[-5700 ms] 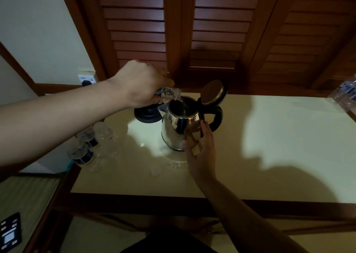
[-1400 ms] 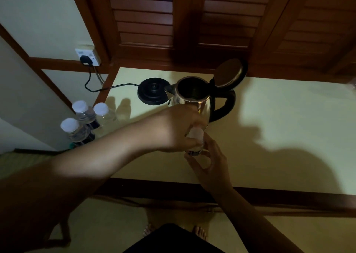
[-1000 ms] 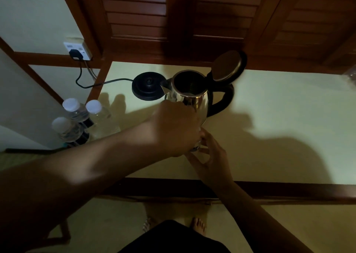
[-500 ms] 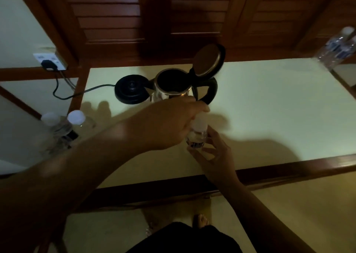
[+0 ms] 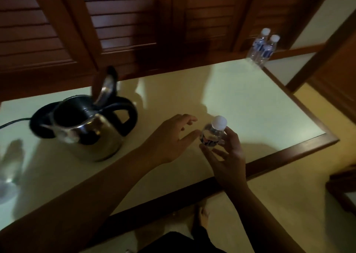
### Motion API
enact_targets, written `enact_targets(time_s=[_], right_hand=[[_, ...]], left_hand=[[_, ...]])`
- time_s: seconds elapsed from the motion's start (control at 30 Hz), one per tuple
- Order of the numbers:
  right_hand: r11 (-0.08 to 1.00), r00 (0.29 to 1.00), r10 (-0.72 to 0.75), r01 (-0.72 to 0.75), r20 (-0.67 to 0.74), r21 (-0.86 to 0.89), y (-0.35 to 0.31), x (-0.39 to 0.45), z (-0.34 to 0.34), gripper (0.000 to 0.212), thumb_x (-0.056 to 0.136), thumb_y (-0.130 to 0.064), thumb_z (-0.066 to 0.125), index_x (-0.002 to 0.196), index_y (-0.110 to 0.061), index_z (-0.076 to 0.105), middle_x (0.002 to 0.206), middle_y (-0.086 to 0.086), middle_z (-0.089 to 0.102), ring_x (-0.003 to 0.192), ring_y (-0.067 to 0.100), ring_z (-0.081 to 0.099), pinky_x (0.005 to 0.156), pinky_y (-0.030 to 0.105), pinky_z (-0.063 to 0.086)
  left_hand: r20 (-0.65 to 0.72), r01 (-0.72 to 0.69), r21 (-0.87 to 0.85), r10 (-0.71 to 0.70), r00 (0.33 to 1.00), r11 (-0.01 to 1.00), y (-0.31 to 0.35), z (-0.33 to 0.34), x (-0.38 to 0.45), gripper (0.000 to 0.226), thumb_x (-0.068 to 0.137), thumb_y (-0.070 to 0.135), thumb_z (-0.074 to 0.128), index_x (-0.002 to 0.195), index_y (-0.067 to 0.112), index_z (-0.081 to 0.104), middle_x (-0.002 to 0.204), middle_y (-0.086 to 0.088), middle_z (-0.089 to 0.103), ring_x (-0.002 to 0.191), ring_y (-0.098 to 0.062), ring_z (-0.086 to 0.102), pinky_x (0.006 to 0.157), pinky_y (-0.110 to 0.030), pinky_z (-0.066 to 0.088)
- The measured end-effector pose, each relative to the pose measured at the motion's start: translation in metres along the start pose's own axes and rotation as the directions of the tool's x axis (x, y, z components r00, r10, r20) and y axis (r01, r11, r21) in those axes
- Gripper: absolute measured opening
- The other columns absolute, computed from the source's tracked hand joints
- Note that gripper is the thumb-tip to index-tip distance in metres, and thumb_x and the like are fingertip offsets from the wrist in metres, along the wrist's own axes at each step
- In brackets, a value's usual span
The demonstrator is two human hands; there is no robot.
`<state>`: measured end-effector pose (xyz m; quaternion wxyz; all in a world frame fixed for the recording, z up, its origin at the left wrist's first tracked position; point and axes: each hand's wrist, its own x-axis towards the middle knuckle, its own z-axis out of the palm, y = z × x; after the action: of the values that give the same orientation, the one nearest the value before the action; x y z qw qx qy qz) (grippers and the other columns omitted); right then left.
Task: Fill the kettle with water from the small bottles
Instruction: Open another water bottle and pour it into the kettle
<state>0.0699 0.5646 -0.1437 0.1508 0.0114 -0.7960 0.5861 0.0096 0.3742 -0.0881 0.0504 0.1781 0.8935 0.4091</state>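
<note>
A steel kettle (image 5: 90, 135) with a black handle stands on the pale table (image 5: 250, 102), lid raised, in front of its black base (image 5: 41, 122). My right hand (image 5: 229, 152) holds a small clear bottle (image 5: 212, 134) with a white cap on, upright, to the right of the kettle. My left hand (image 5: 173, 135) hovers just left of the bottle with fingers spread and relaxed, not touching it.
Two capped water bottles (image 5: 263, 47) stand at the table's far right corner. A blurred bottle (image 5: 9, 168) shows at the left edge. Dark wooden louvred doors (image 5: 123, 21) rise behind the table. The table's wooden front edge (image 5: 289, 152) runs near my right wrist.
My left hand has let go of the bottle's cap and drawn back to the left. The view has swung right, so the kettle now sits at the left and the far-corner bottles show.
</note>
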Motion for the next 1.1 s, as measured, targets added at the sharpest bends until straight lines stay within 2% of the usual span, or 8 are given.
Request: enact_targets(time_s=[0.2, 0.33, 0.47, 0.6, 0.7, 0.8, 0.97, 1.1], right_hand=[[0.997, 0.995, 0.06, -0.064, -0.074, -0.047, 0.059, 0.082, -0.097, 0.069, 0.091, -0.027, 0.082, 0.15, -0.029, 0.048, 0.141, -0.017, 0.062, 0.127, 0.001, 0.063, 0.098, 0.022, 0.058], [0.993, 0.991, 0.029, -0.043, -0.13, -0.106, 0.087, 0.143, -0.151, 0.069, 0.093, -0.024, 0.079, 0.154, -0.023, 0.048, 0.148, -0.008, 0.058, 0.131, 0.009, 0.059, 0.093, 0.011, 0.053], [0.992, 0.988, 0.041, -0.058, -0.147, -0.113, 0.12, 0.205, -0.188, 0.067, 0.094, -0.019, 0.08, 0.153, -0.023, 0.047, 0.149, -0.009, 0.055, 0.132, 0.01, 0.058, 0.096, 0.017, 0.054], [0.993, 0.987, 0.063, -0.077, -0.148, -0.087, 0.145, 0.255, -0.205, 0.064, 0.096, -0.025, 0.078, 0.153, -0.022, 0.049, 0.149, -0.005, 0.058, 0.133, 0.006, 0.058, 0.099, 0.024, 0.056], [0.993, 0.986, 0.087, -0.097, -0.139, -0.068, 0.157, 0.29, -0.208, 0.06, 0.095, -0.024, 0.079, 0.148, -0.026, 0.05, 0.141, -0.019, 0.057, 0.128, -0.005, 0.057, 0.097, 0.021, 0.057], [0.993, 0.987, 0.088, -0.098, -0.135, -0.067, 0.162, 0.321, -0.208, 0.061, 0.096, -0.019, 0.078, 0.144, -0.037, 0.045, 0.131, -0.032, 0.053, 0.122, -0.016, 0.055, 0.095, 0.013, 0.054], [0.991, 0.984, 0.079, -0.096, -0.16, -0.097, 0.173, 0.36, -0.205, 0.061, 0.098, -0.016, 0.077, 0.15, -0.022, 0.047, 0.135, -0.017, 0.058, 0.113, -0.015, 0.06, 0.097, 0.011, 0.053], [0.992, 0.982, 0.071, -0.088, -0.172, -0.095, 0.18, 0.376, -0.205, 0.061, 0.098, -0.018, 0.077, 0.151, -0.021, 0.048, 0.139, -0.008, 0.065, 0.127, 0.003, 0.062, 0.101, 0.017, 0.055]], left_hand=[[0.005, 0.053, 0.183, -0.055, 0.998, 0.982, 0.013, 0.067, 0.111, 0.069, 0.094, 0.045, 0.064, 0.155, 0.025, 0.038, 0.155, 0.001, 0.042, 0.136, -0.018, 0.046, 0.11, -0.039, 0.045], [-0.025, 0.14, 0.264, -0.138, 0.99, 0.954, 0.015, 0.1, 0.183, 0.071, 0.092, 0.042, 0.065, 0.155, 0.022, 0.038, 0.156, -0.003, 0.041, 0.138, -0.025, 0.045, 0.111, -0.044, 0.043], [-0.072, 0.169, 0.341, -0.154, 0.986, 0.925, 0.015, 0.128, 0.248, 0.069, 0.093, 0.042, 0.064, 0.154, 0.023, 0.04, 0.159, -0.002, 0.038, 0.141, -0.026, 0.042, 0.114, -0.041, 0.039], [-0.092, 0.19, 0.523, -0.167, 0.982, 0.831, 0.016, 0.149, 0.29, 0.071, 0.096, 0.051, 0.054, 0.158, 0.026, 0.03, 0.167, -0.003, 0.022, 0.15, -0.027, 0.028, 0.121, -0.048, 0.026], [-0.073, 0.193, 0.554, -0.183, 0.98, 0.81, 0.018, 0.159, 0.321, 0.071, 0.099, 0.058, 0.042, 0.16, 0.028, 0.022, 0.17, -0.004, 0.013, 0.155, -0.03, 0.014, 0.124, -0.055, 0.011], [-0.076, 0.2, 0.587, -0.193, 0.978, 0.784, 0.012, 0.16, 0.347, 0.073, 0.098, 0.065, 0.032, 0.16, 0.028, 0.021, 0.17, -0.002, 0.013, 0.156, -0.029, 0.01, 0.124, -0.057, 0.007], [-0.154, 0.19, 0.576, -0.123, 0.98, 0.795, -0.002, 0.164, 0.356, 0.081, 0.089, 0.073, 0.022, 0.155, 0.029, 0.036, 0.166, -0.002, 0.028, 0.153, -0.028, 0.022, 0.123, -0.059, 0.013], [-0.166, 0.187, 0.57, -0.111, 0.98, 0.8, -0.006, 0.167, 0.356, 0.078, 0.088, 0.07, 0.027, 0.154, 0.03, 0.037, 0.165, -0.001, 0.029, 0.152, -0.028, 0.023, 0.123, -0.058, 0.014]])
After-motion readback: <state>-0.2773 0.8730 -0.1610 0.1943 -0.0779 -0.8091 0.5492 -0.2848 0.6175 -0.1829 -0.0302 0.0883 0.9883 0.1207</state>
